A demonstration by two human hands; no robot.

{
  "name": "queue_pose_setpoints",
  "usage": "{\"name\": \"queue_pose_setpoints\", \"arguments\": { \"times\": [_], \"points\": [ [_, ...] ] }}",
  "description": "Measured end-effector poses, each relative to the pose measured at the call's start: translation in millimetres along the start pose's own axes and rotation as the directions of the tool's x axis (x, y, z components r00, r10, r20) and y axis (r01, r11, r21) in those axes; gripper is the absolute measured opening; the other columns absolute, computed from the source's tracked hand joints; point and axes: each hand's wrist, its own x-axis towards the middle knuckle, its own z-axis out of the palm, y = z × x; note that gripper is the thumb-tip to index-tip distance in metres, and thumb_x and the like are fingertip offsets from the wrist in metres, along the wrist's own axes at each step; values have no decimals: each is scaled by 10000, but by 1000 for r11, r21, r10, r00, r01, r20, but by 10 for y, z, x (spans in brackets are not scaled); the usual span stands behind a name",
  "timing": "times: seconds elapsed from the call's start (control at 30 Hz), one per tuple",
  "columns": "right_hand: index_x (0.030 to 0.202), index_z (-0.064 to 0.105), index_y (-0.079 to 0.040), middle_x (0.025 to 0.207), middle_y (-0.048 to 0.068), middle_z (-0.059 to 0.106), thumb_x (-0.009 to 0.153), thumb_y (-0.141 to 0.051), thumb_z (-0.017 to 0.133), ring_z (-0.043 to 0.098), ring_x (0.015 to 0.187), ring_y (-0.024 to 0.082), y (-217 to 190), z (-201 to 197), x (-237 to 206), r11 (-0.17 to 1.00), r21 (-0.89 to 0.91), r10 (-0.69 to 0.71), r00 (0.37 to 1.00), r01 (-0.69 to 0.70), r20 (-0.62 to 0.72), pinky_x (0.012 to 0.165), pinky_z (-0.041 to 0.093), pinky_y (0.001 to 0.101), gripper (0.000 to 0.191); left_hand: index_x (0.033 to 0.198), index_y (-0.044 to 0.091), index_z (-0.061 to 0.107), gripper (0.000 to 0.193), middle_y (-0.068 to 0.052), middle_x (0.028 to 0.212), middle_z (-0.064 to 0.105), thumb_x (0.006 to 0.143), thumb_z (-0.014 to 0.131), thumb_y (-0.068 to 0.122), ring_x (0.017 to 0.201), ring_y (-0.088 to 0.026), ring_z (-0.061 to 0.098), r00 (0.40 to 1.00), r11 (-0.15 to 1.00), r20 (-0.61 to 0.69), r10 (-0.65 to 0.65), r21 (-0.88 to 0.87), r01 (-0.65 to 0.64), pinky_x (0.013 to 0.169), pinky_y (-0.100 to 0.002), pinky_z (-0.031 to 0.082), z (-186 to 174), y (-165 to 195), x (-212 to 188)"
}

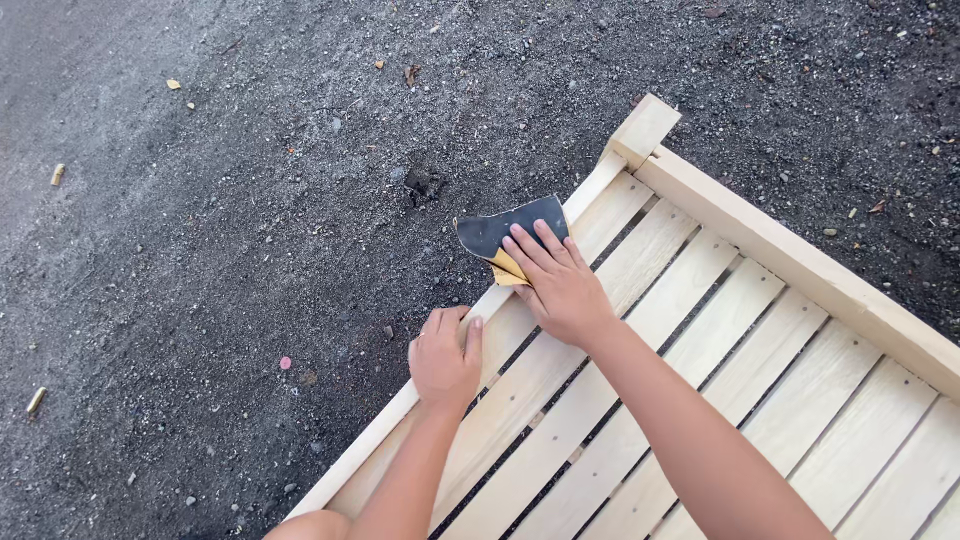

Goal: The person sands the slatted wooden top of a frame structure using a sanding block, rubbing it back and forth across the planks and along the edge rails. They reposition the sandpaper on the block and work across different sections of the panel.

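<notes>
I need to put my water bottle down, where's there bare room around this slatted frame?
Open dark gravel ground left of the wooden slatted frame; bare slats right of the right hand. Crowded at the frame's left rail, where the left hand grips and sandpaper lies.

Ground (pixel 200 250): dark grey gravelly asphalt, outdoors, coarse and gritty, filling the left and top of the view. Lighter, dustier band toward the upper left corner. Scattered on it: small pale pebbles, dry leaf scraps (pixel 411 73), yellowish wood chips (pixel 57 174) near the left edge, one small pink fleck (pixel 285 363). A dark clump (pixel 424 183) lies mid-ground. Light: even daylight, soft, without sharp shadows.
</notes>
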Motion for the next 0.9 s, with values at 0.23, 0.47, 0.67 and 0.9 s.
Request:
{"name": "queue_pose_setpoints", "arguments": {
  "times": [0.23,0.47,0.67,0.9],
  "points": [
    [1556,408,-201,1627,15,377,983,-327,547,272,1523,305,-14,-72,11,1000,9,7,1000,-7,5,1206,220,544,602,904,112,692,148,-49,872,702,937,645,248,766,-245,708,976,961,130,-174,-194,197,684,-404,540,174,102,309],
    [1533,449,-209,1615,-5,404,882,-265,590,304,1503,263,-92,-245,-208,995,-93,19,1000,-20,-9,1198,220,546,669,1064,70,500,130,-157,1098,553,1037,542,190,881,-392,655,929,932,-107,-355,-112,343,718,-511,517,257,159,321],
    [1451,503,-137,1555,33,453,973,-337,587,324,1510,284,-220,-224,326,977,-208,52,997,-39,58,1217,196,557,525,1242,116,404,410,-182,1276,478,878,573,199,906,-432,682,859,858,43,-511,-30,512,766,-547,541,163,244,425],
    [1502,504,-139,1590,42,452,788,-240,653,358,1474,286,-344,-231,-223,997,-71,-15,995,8,-99,1166,237,558,736,1420,183,356,586,-147,1315,553,888,590,258,1092,-385,643,810,845,242,-535,181,504,848,-534,527,58,370,544]
  ]
}}
